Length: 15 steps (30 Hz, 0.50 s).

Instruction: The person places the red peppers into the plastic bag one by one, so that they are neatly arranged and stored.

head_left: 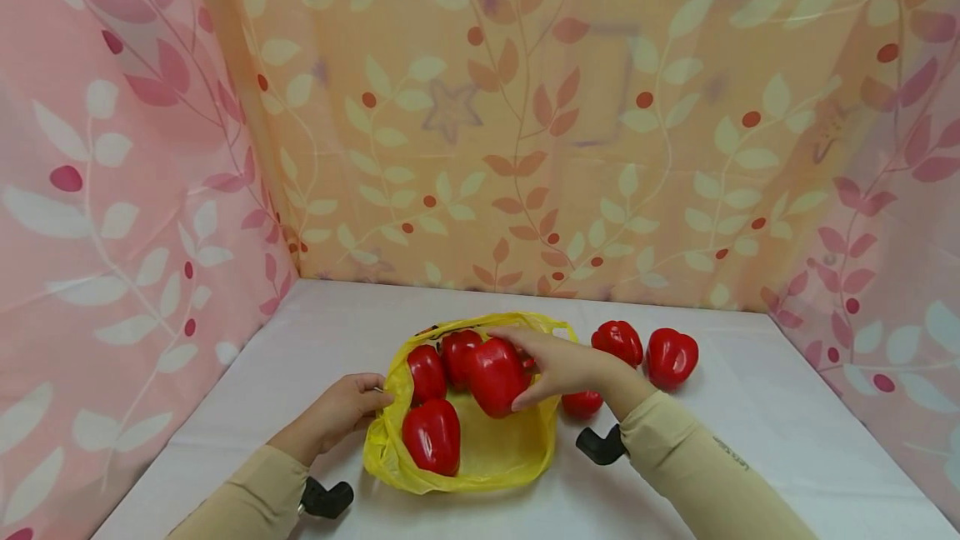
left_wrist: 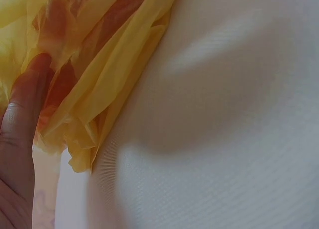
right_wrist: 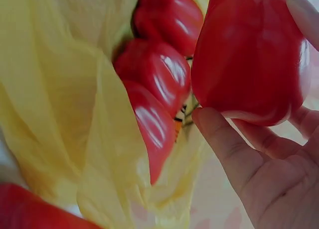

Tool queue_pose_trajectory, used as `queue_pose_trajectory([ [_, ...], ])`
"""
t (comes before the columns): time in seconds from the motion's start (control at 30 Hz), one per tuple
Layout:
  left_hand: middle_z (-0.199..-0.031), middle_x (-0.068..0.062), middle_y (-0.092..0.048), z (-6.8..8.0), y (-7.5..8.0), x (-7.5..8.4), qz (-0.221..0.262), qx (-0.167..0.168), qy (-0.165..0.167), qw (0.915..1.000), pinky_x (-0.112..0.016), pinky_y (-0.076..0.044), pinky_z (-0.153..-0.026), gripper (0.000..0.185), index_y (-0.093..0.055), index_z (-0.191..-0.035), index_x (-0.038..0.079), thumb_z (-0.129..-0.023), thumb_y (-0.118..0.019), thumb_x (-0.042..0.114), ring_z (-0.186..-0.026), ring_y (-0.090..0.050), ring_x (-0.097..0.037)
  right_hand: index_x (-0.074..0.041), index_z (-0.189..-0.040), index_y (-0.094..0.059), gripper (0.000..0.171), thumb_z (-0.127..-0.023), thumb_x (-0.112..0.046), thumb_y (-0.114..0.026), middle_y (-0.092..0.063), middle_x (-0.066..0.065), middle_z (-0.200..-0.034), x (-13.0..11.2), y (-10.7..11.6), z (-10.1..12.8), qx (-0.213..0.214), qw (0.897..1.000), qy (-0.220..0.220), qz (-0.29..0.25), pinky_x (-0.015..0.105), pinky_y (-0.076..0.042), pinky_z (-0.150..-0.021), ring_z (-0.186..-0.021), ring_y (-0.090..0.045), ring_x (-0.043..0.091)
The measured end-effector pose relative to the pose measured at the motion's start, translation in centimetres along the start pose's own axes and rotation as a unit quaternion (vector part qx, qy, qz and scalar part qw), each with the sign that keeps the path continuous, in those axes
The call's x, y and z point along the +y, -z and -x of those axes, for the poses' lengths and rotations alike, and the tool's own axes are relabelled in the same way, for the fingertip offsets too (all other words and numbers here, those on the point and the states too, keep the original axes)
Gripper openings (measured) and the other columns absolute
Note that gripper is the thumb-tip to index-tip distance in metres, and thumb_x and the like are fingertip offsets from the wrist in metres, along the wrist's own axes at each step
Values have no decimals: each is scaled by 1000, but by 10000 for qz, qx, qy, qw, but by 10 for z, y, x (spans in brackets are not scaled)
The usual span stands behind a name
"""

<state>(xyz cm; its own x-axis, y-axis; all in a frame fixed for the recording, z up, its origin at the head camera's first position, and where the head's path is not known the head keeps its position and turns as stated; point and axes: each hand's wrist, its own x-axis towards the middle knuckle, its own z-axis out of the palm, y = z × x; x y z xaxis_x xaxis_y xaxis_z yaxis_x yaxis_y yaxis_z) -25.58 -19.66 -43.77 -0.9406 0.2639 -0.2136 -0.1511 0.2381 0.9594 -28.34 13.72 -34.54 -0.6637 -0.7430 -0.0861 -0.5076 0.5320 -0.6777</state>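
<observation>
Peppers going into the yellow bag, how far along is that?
Three red peppers already sit in the yellow bag. In hand: the right hand holds a fourth pepper over the opening, while the left hand grips the bag's edge. Left: three loose peppers on the white table beside the bag.

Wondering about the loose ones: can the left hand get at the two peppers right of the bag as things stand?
Probably not easily: the left hand pinches the bag's left edge, and the bag and right hand lie between it and those peppers.

A glossy red pepper [head_left: 495,376] hangs upright over the open, crumpled yellow bag [head_left: 510,452].
</observation>
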Motion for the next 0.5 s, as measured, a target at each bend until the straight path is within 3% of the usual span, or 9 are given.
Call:
queue_pose_trajectory([
  [0.33, -93, -7, -62, -2, 0, -4, -23, 1, 1, 10000, -31, -53, -76, 29, -60, -101, -1, -85, -63, 24, -80, -59, -19, -36, -138, -30, 89, -65, -34, -81, -38, -7, -133, -1, -15, -17, -311, 9973, -602, 294, 30, -51, -78, -120, -37, 20],
  [0.5, -92, -8, -62, -1, 1, -3, -5, -32, -38, 10000, -31, -53, -75, 28, -60, -100, -1, -86, -62, 23, -80, -59, -19, -36, -137, -31, 87, -65, -39, -80, -40, -6, -133, -2, -22, -21, -391, 9938, -714, 752, 32, -50, -80, -122, -36, 19],
])
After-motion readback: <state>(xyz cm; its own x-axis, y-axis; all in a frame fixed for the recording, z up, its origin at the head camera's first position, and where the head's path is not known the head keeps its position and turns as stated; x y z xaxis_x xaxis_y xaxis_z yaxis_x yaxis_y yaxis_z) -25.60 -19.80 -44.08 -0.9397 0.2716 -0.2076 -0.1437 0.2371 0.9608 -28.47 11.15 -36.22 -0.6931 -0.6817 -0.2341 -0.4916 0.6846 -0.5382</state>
